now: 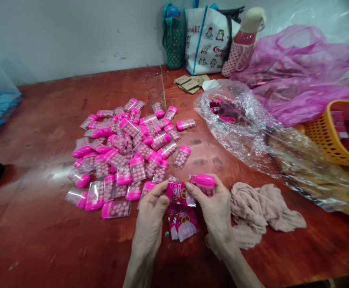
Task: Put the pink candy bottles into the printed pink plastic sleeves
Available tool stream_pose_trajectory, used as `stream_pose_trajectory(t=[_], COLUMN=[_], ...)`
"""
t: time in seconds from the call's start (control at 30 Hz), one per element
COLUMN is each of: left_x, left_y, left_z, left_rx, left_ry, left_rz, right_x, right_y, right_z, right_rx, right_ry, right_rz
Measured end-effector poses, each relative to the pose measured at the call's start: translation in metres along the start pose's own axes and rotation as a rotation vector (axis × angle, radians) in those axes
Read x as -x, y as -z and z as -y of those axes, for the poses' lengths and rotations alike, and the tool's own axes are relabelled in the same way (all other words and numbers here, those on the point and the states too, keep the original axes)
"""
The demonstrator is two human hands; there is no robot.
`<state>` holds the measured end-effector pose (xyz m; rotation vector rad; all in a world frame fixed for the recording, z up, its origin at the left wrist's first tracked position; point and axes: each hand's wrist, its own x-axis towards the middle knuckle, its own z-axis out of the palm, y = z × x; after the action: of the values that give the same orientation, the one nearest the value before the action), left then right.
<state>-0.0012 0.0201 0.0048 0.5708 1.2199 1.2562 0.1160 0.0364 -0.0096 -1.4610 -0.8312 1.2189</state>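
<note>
Between my two hands is a small pink printed wrapper sleeve [178,193]. My left hand [152,212] pinches its left end with thumb and fingers. The thumb of my right hand [214,208] presses on the sleeve's right end, while its fingers hold a clear candy container [206,185] with a bright pink cap. Just below the hands, several more printed sleeves [186,225] lie flat on the red table. Beyond my left hand spreads a heap of pink-capped containers [129,148] filled with pale pink balls.
A crumpled beige cloth [249,204] lies right of my right hand. Behind it are a clear plastic bag [237,132], a yellow basket [327,134] and pink plastic bags [297,60]. Cardboard pieces [190,83], a white tote bag [206,42] and two bottles stand or lie at the back.
</note>
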Motion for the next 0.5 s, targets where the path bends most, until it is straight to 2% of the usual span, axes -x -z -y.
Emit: stream_pose_trajectory(t=[0.1, 0.2, 0.37, 0.5], left_x=[0.003, 0.001, -0.003, -0.006], left_y=[-0.018, -0.026, -0.015, -0.01], left_z=[0.002, 0.006, 0.013, 0.017], left_rx=[0.172, 0.242, 0.084, -0.002], left_ry=[0.095, 0.077, 0.038, 0.042], left_rz=[-0.095, -0.188, -0.174, -0.133], right_x=[0.003, 0.009, 0.016, 0.014], right_y=[-0.001, 0.0, 0.01, 0.015], right_z=[0.001, 0.002, 0.004, 0.004], right_rx=[-0.007, -0.067, -0.287, -0.265], right_ry=[0.028, -0.005, -0.183, -0.236], right_rz=[-0.025, 0.023, 0.163, 0.17])
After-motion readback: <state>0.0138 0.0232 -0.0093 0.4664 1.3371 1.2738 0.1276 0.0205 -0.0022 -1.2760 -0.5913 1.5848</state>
